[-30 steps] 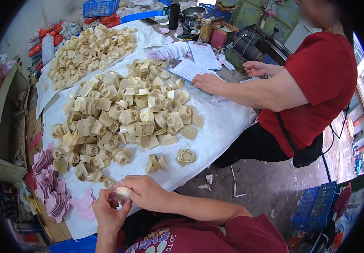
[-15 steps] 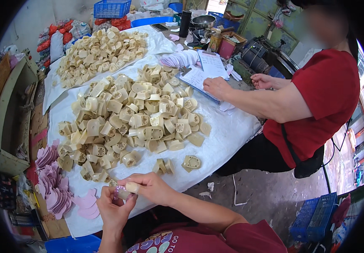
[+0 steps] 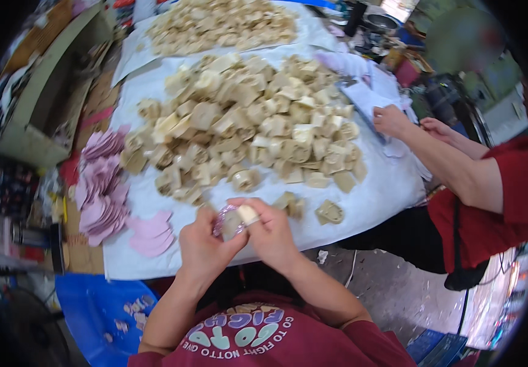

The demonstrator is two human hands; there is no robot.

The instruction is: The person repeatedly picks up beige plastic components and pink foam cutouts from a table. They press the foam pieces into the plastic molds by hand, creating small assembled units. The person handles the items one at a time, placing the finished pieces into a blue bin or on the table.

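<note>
Between both hands is a small round piece with a pink glittery rim and a pale middle (image 3: 232, 225); its kind is not clear. My left hand (image 3: 206, 243) closes on its left side. My right hand (image 3: 271, 235) grips its right side, with a pale cover on one digit. Just beyond my hands, a large heap of cream moulded plastic pieces (image 3: 239, 113) lies on the white-covered table (image 3: 120, 244). Two or so loose ones, including a single cream piece (image 3: 329, 212), lie right of my hands. Pink flat cut-outs (image 3: 152, 233) lie to the left.
A second cream heap (image 3: 221, 24) is at the far end. Stacked pink cut-outs (image 3: 102, 183) line the left edge. Below stands a blue bin (image 3: 96, 312) with scraps. At right, a person in a red shirt (image 3: 484, 202) has a hand by papers (image 3: 368, 98).
The view has swung down and left, so the table sits higher and the blue bin shows more. Both hands still hold the round piece, its pale middle now facing up more.
</note>
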